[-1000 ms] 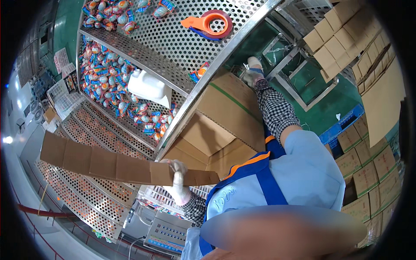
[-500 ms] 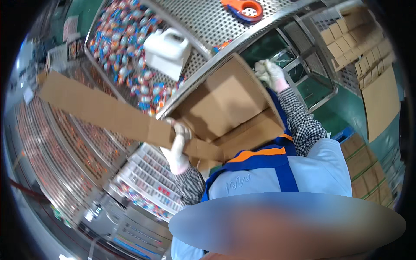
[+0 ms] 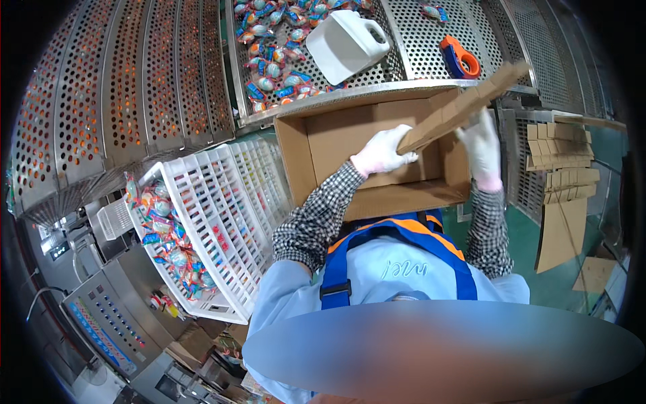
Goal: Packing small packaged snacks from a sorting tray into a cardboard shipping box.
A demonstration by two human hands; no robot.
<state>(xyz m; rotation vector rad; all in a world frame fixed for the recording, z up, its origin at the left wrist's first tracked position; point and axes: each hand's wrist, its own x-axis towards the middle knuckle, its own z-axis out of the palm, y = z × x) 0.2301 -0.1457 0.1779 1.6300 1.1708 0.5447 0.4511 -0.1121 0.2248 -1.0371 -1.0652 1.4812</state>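
A cardboard box (image 3: 377, 202) stands open in front of my body, its far side against the perforated metal table, and its inside shows bare brown walls. My left hand (image 3: 383, 152), in a white glove, is closed round the near end of a folded cardboard strip (image 3: 464, 101). The strip slants up to the right over the box and beyond its far right corner. My right hand (image 3: 482, 149), also gloved, is beside the strip's lower right side, near the box's right wall. Motion blurs its fingers, and the strip partly hides them, so its hold is unclear.
On the metal table (image 3: 431, 40) lie wrapped candies (image 3: 276, 67), a white plastic jug (image 3: 346, 47) and an orange-and-blue tape dispenser (image 3: 460, 58). A white crate (image 3: 208, 236) with more candies stands tilted at left. Cardboard pieces (image 3: 562, 161) hang at right.
The strip, stretched out to the left before, now points up to the right over the box. My right hand has left the box's far corner and come to the strip. The view has turned.
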